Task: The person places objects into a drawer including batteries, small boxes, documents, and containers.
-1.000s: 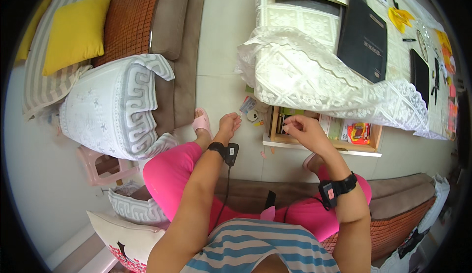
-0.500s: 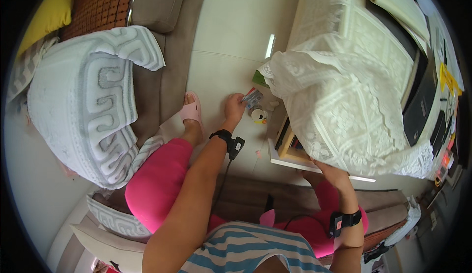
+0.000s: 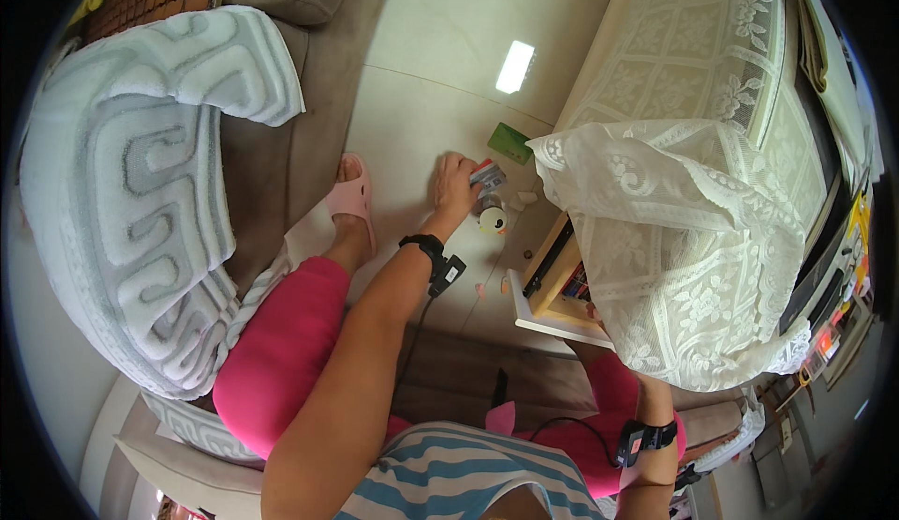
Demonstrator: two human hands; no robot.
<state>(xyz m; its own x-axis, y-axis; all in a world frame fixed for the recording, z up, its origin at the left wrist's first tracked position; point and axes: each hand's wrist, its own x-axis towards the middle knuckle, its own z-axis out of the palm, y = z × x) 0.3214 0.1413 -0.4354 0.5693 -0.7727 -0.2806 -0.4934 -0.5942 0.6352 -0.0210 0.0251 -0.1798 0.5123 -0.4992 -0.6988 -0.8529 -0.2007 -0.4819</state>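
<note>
My left hand (image 3: 455, 183) reaches down to the tiled floor, fingers closed on the edge of a small grey-and-red packet (image 3: 489, 176). Right beside the packet lies a round white thing with a black and yellow pattern (image 3: 493, 220). A flat green piece (image 3: 508, 143) is on the floor just beyond. On the right, a pulled-out drawer (image 3: 562, 330) with a white front and pale wooden sides shows some dark and coloured items inside. Fingertips of my right hand (image 3: 593, 311) curl over the drawer's front; lace cloth hides most of that hand.
A white lace tablecloth (image 3: 684, 258) hangs over the table and drawer. The sofa (image 3: 272, 159) on the left carries a white-grey patterned cover (image 3: 159, 211). My foot wears a pink clog (image 3: 352, 201). Small pinkish bits (image 3: 480, 289) lie on the floor.
My left hand and the packet have shifted slightly farther away. The lace now hangs over my right hand, and the green piece shows more fully. The whole view has shifted a little.
</note>
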